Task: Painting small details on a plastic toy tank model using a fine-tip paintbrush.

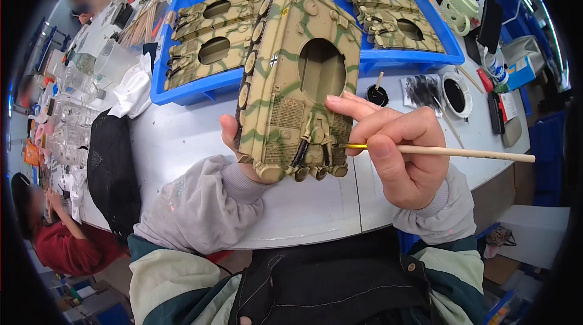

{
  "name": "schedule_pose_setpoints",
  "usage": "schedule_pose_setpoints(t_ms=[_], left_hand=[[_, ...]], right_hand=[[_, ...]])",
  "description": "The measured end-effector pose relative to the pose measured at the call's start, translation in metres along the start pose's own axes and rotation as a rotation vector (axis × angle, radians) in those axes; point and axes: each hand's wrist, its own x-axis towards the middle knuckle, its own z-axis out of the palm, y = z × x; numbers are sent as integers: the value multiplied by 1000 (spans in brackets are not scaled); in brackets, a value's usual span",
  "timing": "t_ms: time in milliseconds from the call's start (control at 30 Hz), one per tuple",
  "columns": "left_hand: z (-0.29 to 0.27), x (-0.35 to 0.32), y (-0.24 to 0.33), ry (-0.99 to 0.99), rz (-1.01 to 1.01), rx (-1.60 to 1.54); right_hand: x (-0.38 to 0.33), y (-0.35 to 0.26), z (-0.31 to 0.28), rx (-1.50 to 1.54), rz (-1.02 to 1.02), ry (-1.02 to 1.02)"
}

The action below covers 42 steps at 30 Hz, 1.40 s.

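A model tank hull (pixel 285 76) in tan and green camouflage is held up in front of me, tilted, with a round turret opening in its deck. My left hand (pixel 229 133) grips it from behind and below; the thumb shows at the left side and the other fingers are hidden. Pinched in my right hand (pixel 404 149) is a thin paintbrush (pixel 461 152) with a pale wooden handle. Its tip meets the hull's rear deck, near the grilles and a black-painted tool. The index finger of that hand rests beside the turret opening.
Behind the hull, a blue tray (pixel 243 85) holds several similar hulls (pixel 212 51). On the right lie a small black pot (pixel 377 95), a paint-smeared sheet (pixel 422 91) and a round dish of black paint (pixel 455 94). A black mesh bag (pixel 112 167) sits left; other people work beyond.
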Motion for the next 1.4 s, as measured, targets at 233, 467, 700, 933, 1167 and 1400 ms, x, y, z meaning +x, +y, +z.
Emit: schedule_pose_setpoints(t_ms=[233, 467, 700, 933, 1167, 1400], left_hand=[[2, -4, 3, 54, -57, 10], [-1, -3, 3, 36, -69, -7], [4, -3, 2, 65, -50, 10], [-7, -5, 4, -11, -143, -292], [-10, -4, 6, -54, -129, -249], [-7, -3, 3, -32, -109, -247]], right_hand=[[1, -9, -3, -47, 61, -121], [1, -10, -1, -54, 104, -104], [1, -10, 2, -47, 104, -75], [-2, 1, 2, -112, 10, -62], [-2, 5, 3, -169, -107, -46], [-2, 0, 2, -184, -97, -49]])
